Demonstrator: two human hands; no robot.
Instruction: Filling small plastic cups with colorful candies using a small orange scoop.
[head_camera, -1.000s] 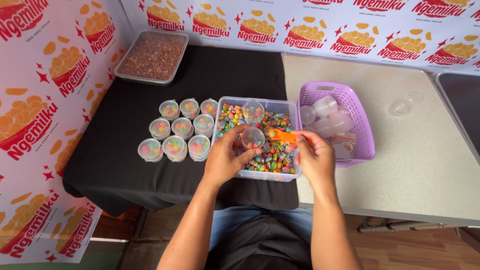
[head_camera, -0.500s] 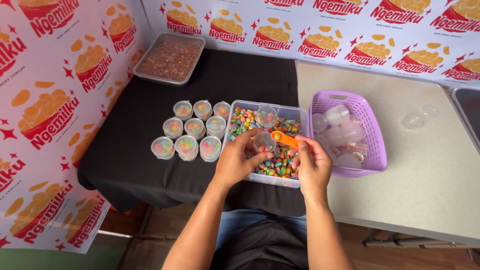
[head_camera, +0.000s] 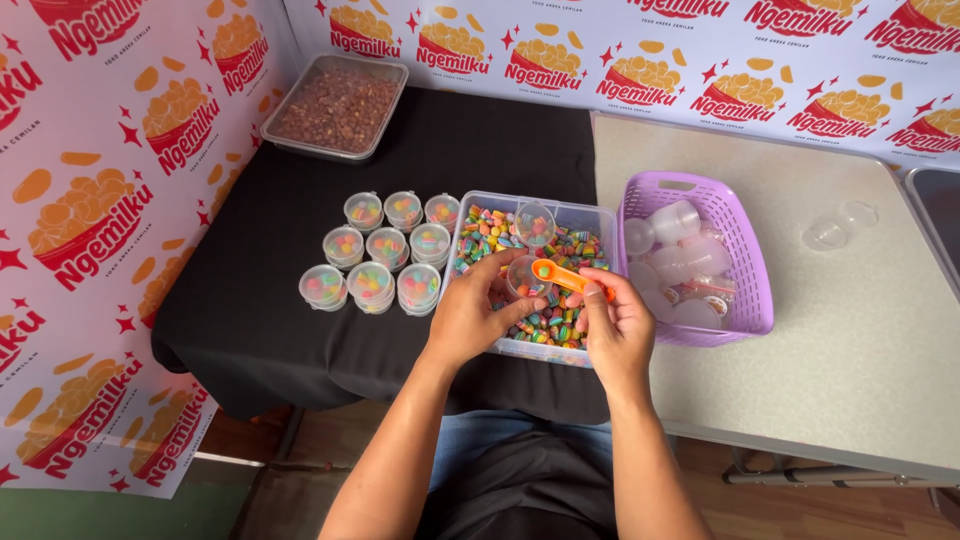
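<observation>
So here's my setup: my left hand (head_camera: 480, 310) is pinching a small clear plastic cup (head_camera: 522, 276) by its rim and side, right over the clear bin of rainbow candies (head_camera: 545, 320). My right hand (head_camera: 612, 325) is gripping an orange measuring scoop (head_camera: 560, 276) by the handle, with the bowl end sitting right at the mouth of the cup.

What works for me is keeping the cup over the bin the whole time, so anything that bounces off the scoop lands back with the candies instead of on the black cloth (head_camera: 250, 300). Tilt the cup a bit toward the scoop and tip slow. I hold the cup low on the wall so my fingers don't block the opening. Can't really tell from this angle how full the cup is, my fingers cover most of it.

The nine filled, lidded cups (head_camera: 375, 255) sit in rows just left of the bin, so a finished one only has to travel a short way. Empty cups are in the purple basket (head_camera: 740, 300) just to the right on the worktop (head_camera: 850, 380), and another open cup (head_camera: 535, 222) rests on the candies at the far end of the bin. A tray of brown snack bits (head_camera: 336, 106) sits well back.
</observation>
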